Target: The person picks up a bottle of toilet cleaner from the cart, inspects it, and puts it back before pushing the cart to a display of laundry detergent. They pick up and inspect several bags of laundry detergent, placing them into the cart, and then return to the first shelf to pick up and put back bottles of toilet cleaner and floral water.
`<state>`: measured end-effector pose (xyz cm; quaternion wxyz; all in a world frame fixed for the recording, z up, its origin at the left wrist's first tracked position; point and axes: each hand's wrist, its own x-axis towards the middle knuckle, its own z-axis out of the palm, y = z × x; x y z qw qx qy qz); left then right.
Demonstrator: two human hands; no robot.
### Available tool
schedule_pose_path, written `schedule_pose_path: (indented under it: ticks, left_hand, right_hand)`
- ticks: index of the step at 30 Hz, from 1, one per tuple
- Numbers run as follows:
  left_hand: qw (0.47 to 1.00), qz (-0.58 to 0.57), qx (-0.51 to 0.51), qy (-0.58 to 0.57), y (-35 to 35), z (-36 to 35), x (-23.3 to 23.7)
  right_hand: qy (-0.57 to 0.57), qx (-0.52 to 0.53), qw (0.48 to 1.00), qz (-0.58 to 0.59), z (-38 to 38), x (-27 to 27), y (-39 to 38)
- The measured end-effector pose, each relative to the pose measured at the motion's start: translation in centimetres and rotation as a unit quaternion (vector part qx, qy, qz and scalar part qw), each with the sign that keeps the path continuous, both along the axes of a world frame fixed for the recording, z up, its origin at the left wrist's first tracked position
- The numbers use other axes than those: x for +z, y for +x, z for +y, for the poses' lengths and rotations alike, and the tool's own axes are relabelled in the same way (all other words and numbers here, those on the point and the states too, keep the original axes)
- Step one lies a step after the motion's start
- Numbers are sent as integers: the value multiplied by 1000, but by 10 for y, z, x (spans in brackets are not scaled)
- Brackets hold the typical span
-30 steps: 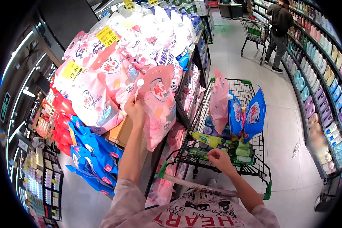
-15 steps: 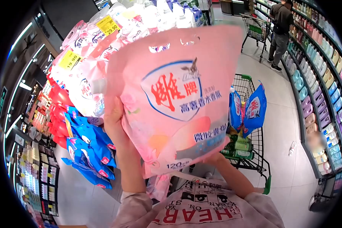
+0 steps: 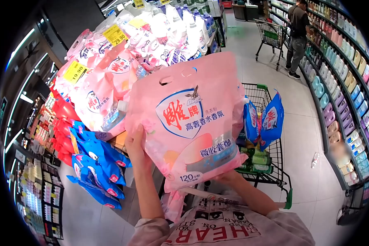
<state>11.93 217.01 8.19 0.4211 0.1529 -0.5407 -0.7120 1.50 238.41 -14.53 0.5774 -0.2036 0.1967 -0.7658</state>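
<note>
A large pink detergent bag with red and blue lettering is held up in front of my chest, its printed face toward me and its handle cutouts at the top. My left hand grips its left edge. At the lower right my right hand is at the bag's bottom edge, with its fingers mostly hidden behind the bag. Beyond the left edge, similar pink bags lie heaped on a display under yellow price tags.
A shopping cart at the right holds blue bags and green bottles. More blue bags hang at the left display. Bottle shelves line the right, where a person stands beside another cart.
The held pink bag has moved lower and away from my face, showing more of the display behind it. Both hands remain on it.
</note>
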Motion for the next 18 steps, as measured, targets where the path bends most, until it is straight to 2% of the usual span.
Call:
schedule_pose_path:
  ticks: [3, 7, 9, 13, 15, 17, 18]
  left_hand:
    - [997, -29, 25, -60, 14, -6, -18]
    - [994, -80, 59, -52, 32, 12, -29]
    - [973, -98, 119, -170, 45, 29, -40]
    - [939, -183, 171, -237, 63, 66, -63]
    - [932, -212, 162, -247, 63, 89, -69]
    - [925, -239, 152, -255, 61, 102, -71]
    - [906, -260, 135, -306, 60, 107, -71]
  right_hand:
    - [-13, 3, 998, -56, -1, 26, 6]
    - [-96, 35, 993, -59, -3, 0, -2]
    - [-140, 24, 989, -32, -4, -16, -4]
    - [-128, -18, 991, -20, -4, -8, -8]
    - [-35, -78, 995, -52, -3, -7, -9]
    - [-37, -94, 994, -37, -2, -5, -11]
    - [-41, -109, 993, -24, -1, 0, -12]
